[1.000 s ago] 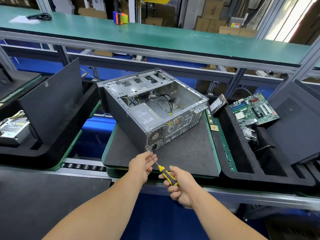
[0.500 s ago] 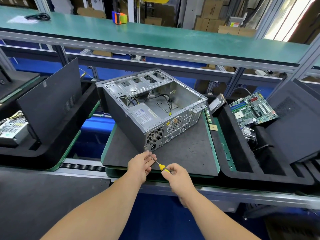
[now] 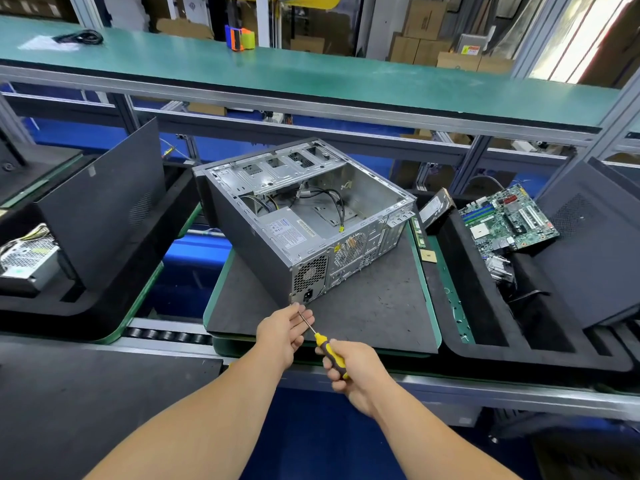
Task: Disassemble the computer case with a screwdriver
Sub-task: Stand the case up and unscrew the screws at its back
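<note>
The computer case [image 3: 304, 220] lies on its side on the dark mat [image 3: 363, 313] at the middle of the bench, its open side facing up. The side panel is off, and the interior looks mostly stripped: I see bare metal floor, a few loose cables [image 3: 329, 202] and the power supply [image 3: 294, 233] still seated in the near corner. A motherboard [image 3: 509, 220] rests in the foam tray [image 3: 485, 327] at three o'clock of the case, so the board appears already removed. What is left, I judge, is the power supply and its rear screws.

At six o'clock of the case, the right hand [image 3: 353, 368] grips the yellow handle of the screwdriver [image 3: 323, 344], fingers curled round it. The left hand [image 3: 282, 332] steadies the shaft near the tip with relaxed, nearly straight fingers, just below the case's rear corner. The tip is not yet on a screw, as far as I can tell.
</note>
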